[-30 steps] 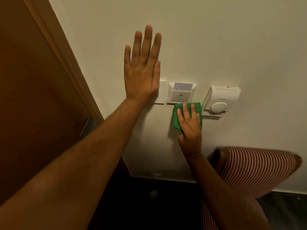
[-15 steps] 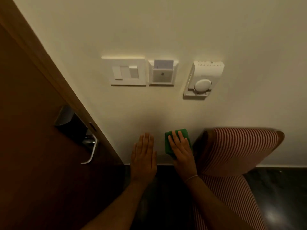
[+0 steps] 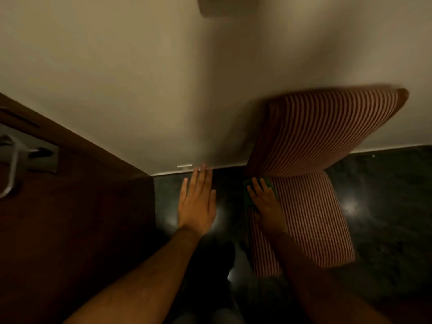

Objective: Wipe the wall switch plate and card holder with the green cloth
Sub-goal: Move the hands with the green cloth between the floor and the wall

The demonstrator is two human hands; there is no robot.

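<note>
The green cloth [image 3: 249, 191] shows only as a dark green sliver, mostly hidden under the right hand [image 3: 266, 202], with one strip along the hand's left side and a small corner past the fingertips; the picture is dim and motion-blurred, so its folds and texture cannot be made out. The right hand lies flat over the cloth with fingers spread, low in the view, in front of the near edge of the striped chair [image 3: 311, 160]; whether cloth or hand touches the chair cannot be told. The left hand [image 3: 197, 202] is open and holds nothing, its fingers straight and close together, pointing toward the line where the cream wall [image 3: 140, 78] meets the dark glossy floor [image 3: 378, 206]. The two hands are side by side with a gap of floor between them. A blurred pale edge of a wall fitting [image 3: 217, 5] sits at the top border of the view, well apart from the cloth. On the left stands a brown wooden door [image 3: 70, 218] with a metal handle [image 3: 14, 164].
</note>
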